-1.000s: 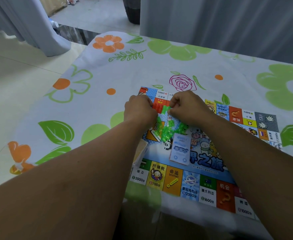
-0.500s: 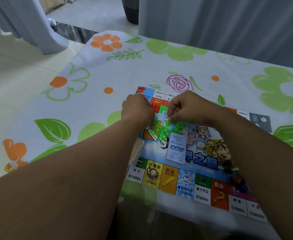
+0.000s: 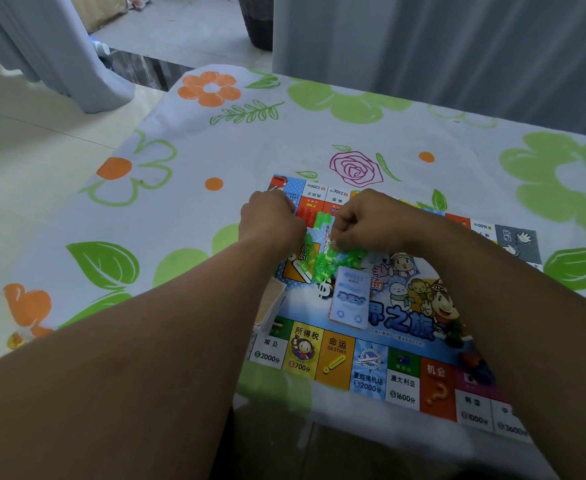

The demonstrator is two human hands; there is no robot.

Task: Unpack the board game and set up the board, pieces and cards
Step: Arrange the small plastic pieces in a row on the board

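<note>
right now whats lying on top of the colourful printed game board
A heap of translucent green plastic pieces, a pale blue paper stack and a tan card deck at its left edge. The left hand and right hand cover the far squares; what they grip is hidden.

One view only: head-worn, wide-angle, looking forward and down over both forearms (image 3: 153,341), close above board (image 3: 367,370) on table (image 3: 319,140).
</note>
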